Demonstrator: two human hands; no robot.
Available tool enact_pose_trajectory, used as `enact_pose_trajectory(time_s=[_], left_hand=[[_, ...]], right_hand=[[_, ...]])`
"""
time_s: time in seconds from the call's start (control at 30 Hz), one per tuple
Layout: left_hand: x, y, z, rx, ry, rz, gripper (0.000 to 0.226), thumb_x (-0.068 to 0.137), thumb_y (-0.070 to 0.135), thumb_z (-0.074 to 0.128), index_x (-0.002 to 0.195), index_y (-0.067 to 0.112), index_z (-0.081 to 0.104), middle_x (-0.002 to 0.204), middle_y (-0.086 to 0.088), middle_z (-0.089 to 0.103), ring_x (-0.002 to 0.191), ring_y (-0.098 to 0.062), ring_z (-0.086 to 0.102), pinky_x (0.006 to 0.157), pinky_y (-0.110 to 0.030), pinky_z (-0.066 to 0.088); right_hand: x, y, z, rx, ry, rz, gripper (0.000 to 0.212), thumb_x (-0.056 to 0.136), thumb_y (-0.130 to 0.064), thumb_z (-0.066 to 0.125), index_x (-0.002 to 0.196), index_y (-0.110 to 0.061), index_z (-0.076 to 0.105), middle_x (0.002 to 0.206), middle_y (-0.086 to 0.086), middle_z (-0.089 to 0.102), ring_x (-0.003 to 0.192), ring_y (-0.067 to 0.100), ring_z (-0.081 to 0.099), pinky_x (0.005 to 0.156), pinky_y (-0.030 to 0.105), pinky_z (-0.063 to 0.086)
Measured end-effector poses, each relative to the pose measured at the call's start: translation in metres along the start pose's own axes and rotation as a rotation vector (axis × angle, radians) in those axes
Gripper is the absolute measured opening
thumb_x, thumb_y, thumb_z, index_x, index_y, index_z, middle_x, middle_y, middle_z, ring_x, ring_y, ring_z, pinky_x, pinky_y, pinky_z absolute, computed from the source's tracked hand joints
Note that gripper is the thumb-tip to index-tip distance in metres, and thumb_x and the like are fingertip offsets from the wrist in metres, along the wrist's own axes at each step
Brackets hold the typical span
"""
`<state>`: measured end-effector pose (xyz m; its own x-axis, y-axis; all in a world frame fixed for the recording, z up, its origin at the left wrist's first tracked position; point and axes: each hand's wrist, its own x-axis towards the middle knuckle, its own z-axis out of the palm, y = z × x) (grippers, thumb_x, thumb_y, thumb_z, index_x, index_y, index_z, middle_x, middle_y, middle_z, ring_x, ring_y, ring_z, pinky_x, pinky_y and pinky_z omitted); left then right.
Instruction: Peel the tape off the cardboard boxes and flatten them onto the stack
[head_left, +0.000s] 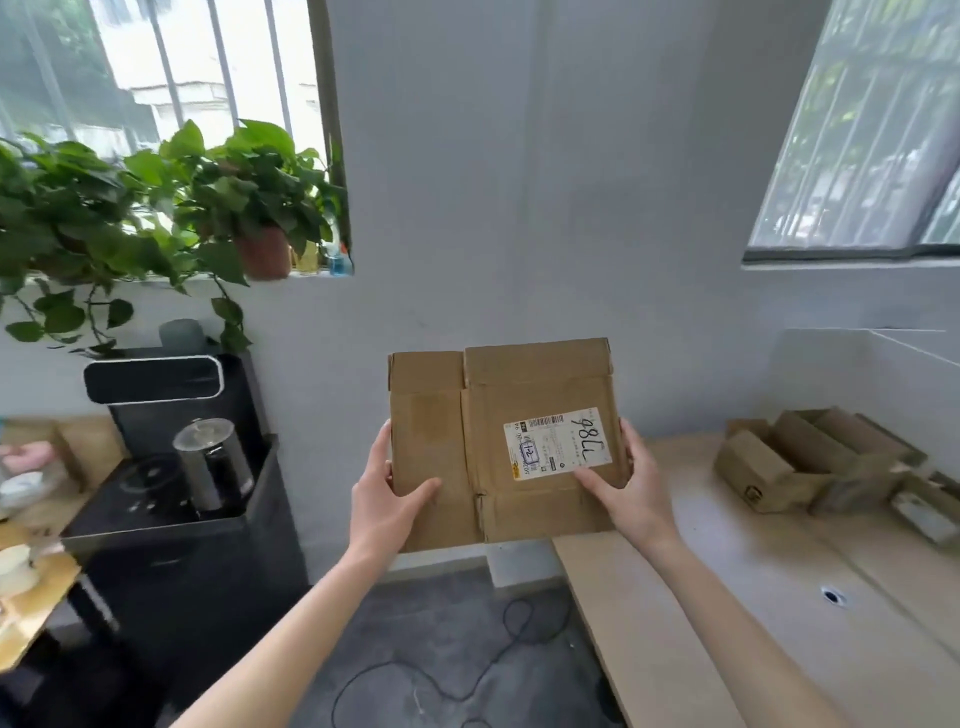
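Hands (387, 501) (631, 488) hold cardboard box (457, 457); label (557, 442) reads "98LL".

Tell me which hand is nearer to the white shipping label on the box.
Right. The right hand grips the flattened box at its right edge, thumb tip touching the shipping label; the left hand grips the opposite edge, well away from it.
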<state>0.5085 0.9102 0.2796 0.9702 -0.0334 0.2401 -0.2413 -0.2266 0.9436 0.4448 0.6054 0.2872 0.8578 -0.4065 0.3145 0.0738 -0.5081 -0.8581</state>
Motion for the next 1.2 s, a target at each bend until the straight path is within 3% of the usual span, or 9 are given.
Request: enact_pose_trajectory(time_s=[0.23, 0.33, 0.43, 0.5, 0.6, 0.7, 0.8, 1.0, 1.2], left_hand=[[0.072, -0.031, 0.094, 0.073, -0.185, -0.032, 0.099, 0.083, 0.023, 0.084, 0.156, 0.047, 0.023, 0.115, 0.017, 0.064, 0.109, -0.010, 0.064, 0.099, -0.043, 0.055], [0.114, -0.059, 0.144, 0.143, -0.250, -0.048, 0.098, 0.083, 0.026, 0.084, 0.157, 0.044, 0.023, 0.109, 0.023, 0.061, 0.104, -0.010, 0.063, 0.097, -0.040, 0.055], [0.158, -0.091, 0.202, 0.202, -0.311, -0.092, 0.098, 0.084, 0.029, 0.083, 0.158, 0.043, 0.020, 0.108, 0.020, 0.061, 0.100, -0.005, 0.061, 0.088, -0.029, 0.055], [0.186, -0.114, 0.245, 0.228, -0.347, -0.130, 0.093, 0.086, 0.027, 0.081, 0.152, 0.049, 0.020, 0.106, 0.020, 0.061, 0.095, 0.000, 0.060, 0.076, -0.016, 0.050], [0.223, -0.151, 0.308, 0.275, -0.394, -0.182, 0.083, 0.087, 0.028, 0.079, 0.142, 0.055, 0.022, 0.101, 0.027, 0.058, 0.088, 0.005, 0.058, 0.064, -0.013, 0.044], [0.255, -0.188, 0.362, 0.318, -0.440, -0.233, 0.083, 0.085, 0.031, 0.080, 0.148, 0.048, 0.028, 0.105, 0.027, 0.060, 0.090, 0.004, 0.059, 0.068, -0.020, 0.048], [0.279, -0.231, 0.407, 0.340, -0.480, -0.307, 0.092, 0.081, 0.034, 0.081, 0.153, 0.044, 0.025, 0.112, 0.019, 0.068, 0.094, 0.000, 0.065, 0.080, -0.030, 0.057], [0.299, -0.289, 0.470, 0.382, -0.502, -0.419, 0.097, 0.083, 0.031, 0.082, 0.159, 0.036, 0.021, 0.128, 0.014, 0.064, 0.105, -0.002, 0.064, 0.092, -0.029, 0.056], [0.318, -0.325, 0.492, 0.480, -0.483, -0.484, 0.102, 0.085, 0.037, 0.081, 0.162, 0.031, 0.014, 0.128, 0.009, 0.065, 0.104, -0.012, 0.064, 0.092, -0.035, 0.057]], right_hand=[[0.052, 0.075, -0.025, -0.093, 0.065, 0.152, 0.096, 0.081, -0.042, 0.084, 0.158, -0.026, 0.030, 0.148, -0.007, 0.051, 0.132, 0.014, 0.050, 0.110, 0.035, 0.043], [0.093, 0.129, -0.027, -0.138, 0.049, 0.205, 0.097, 0.079, -0.049, 0.082, 0.158, -0.028, 0.030, 0.149, -0.008, 0.051, 0.133, 0.015, 0.050, 0.110, 0.042, 0.045], [0.143, 0.199, -0.028, -0.172, 0.005, 0.299, 0.103, 0.073, -0.066, 0.078, 0.157, -0.033, 0.030, 0.152, -0.010, 0.048, 0.136, 0.015, 0.049, 0.111, 0.049, 0.046], [0.179, 0.248, -0.028, -0.200, -0.031, 0.345, 0.104, 0.070, -0.069, 0.077, 0.156, -0.032, 0.032, 0.152, -0.011, 0.049, 0.136, 0.013, 0.049, 0.112, 0.047, 0.045], [0.230, 0.306, -0.027, -0.251, -0.075, 0.386, 0.092, 0.070, -0.065, 0.076, 0.149, -0.034, 0.041, 0.142, -0.015, 0.056, 0.130, 0.010, 0.054, 0.105, 0.042, 0.049], [0.275, 0.362, -0.027, -0.355, -0.142, 0.457, 0.086, 0.076, -0.054, 0.080, 0.150, -0.031, 0.040, 0.141, -0.010, 0.056, 0.129, 0.015, 0.053, 0.101, 0.043, 0.049], [0.313, 0.422, -0.024, -0.416, -0.235, 0.550, 0.100, 0.073, -0.063, 0.075, 0.156, -0.028, 0.031, 0.149, -0.003, 0.050, 0.134, 0.019, 0.050, 0.107, 0.046, 0.045], [0.369, 0.499, -0.008, -0.496, -0.365, 0.647, 0.098, 0.084, -0.051, 0.077, 0.160, -0.020, 0.023, 0.155, 0.005, 0.042, 0.140, 0.023, 0.044, 0.111, 0.041, 0.040], [0.407, 0.539, 0.012, -0.536, -0.446, 0.628, 0.092, 0.086, -0.052, 0.073, 0.159, -0.027, 0.022, 0.145, 0.002, 0.039, 0.127, 0.023, 0.053, 0.093, 0.040, 0.049]])
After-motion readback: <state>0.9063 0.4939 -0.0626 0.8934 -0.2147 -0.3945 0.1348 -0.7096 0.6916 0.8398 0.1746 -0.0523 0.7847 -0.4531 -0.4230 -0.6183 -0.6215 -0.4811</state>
